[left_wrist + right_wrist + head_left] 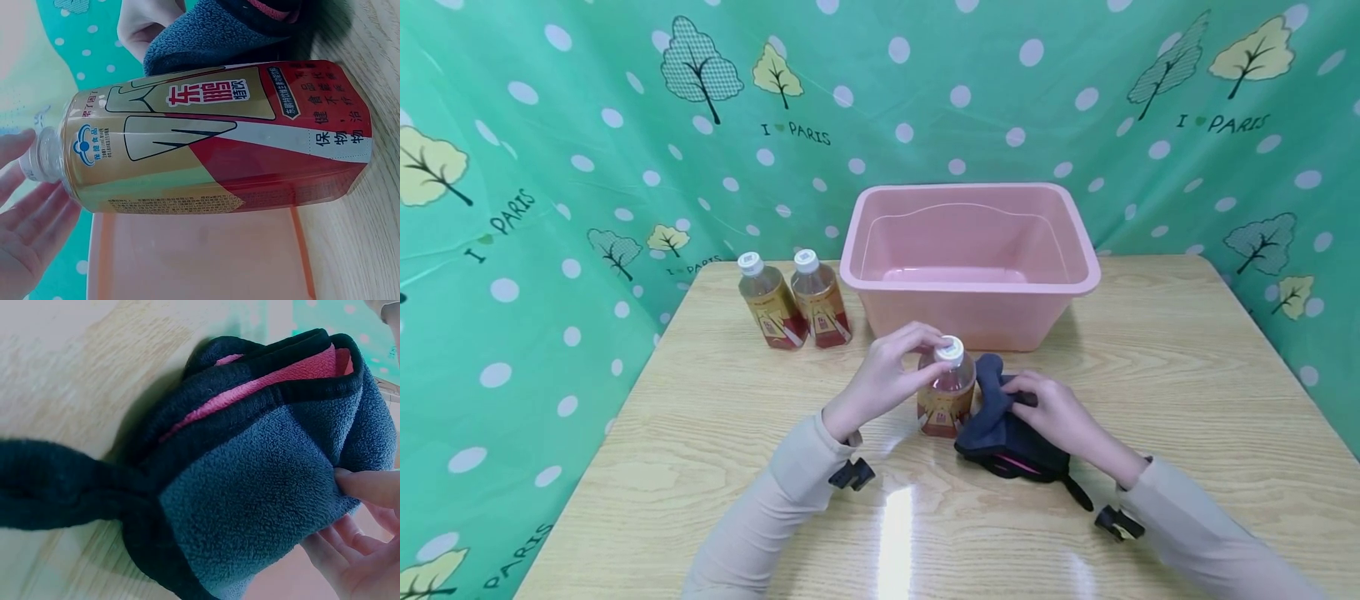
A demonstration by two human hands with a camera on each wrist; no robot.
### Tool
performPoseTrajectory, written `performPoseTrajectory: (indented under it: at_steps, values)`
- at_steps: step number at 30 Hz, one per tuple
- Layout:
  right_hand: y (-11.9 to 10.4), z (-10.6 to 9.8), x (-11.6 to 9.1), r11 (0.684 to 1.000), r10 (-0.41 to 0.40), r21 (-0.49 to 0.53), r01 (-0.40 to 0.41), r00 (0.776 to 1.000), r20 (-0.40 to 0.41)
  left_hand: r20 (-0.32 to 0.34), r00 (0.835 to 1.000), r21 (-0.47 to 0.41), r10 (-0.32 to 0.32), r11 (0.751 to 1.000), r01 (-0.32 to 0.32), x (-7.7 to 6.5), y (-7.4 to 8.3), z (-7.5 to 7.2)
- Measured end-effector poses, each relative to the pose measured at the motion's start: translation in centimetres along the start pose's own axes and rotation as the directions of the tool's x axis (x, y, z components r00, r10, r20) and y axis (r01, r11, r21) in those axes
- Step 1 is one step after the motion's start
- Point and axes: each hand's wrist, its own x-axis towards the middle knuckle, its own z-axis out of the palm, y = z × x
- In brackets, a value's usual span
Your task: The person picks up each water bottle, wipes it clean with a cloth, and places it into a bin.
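A drink bottle [942, 410] with a gold and red label stands upright on the table, partly filled with reddish liquid. My left hand [887, 371] pinches its white cap [950, 351] between thumb and fingers; the left wrist view shows the label [187, 137] close up. Right beside the bottle lies a bunched, folded towel [1000, 433], dark blue with black edging and a pink inner side [237, 394]. My right hand [1060, 417] pinches a fold of the towel between thumb and fingers. A black loop [56, 484] trails from the towel toward my right wrist.
Behind the hands stands a pink plastic tub [970, 312]. Two more bottles of the same kind, a left bottle [772, 308] and a right bottle [822, 307], stand close together to the tub's left. Green patterned cloth [895, 100] hangs behind the wooden table [700, 467].
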Motion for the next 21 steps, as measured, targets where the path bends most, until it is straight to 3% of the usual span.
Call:
performPoseTrajectory:
  at_steps: [9,21]
  values:
    - [-0.02,-0.19,-0.15,1.000,-0.022,-0.006,0.022,0.999,-0.033,-0.002,1.000,0.019,0.000,1.000,0.000,0.08,0.23,0.09]
    - [-0.05,-0.51,-0.23,0.999,-0.042,-0.020,0.041,0.998,-0.057,-0.083,0.996,0.157,0.043,0.987,-0.030,0.33,0.94,0.70]
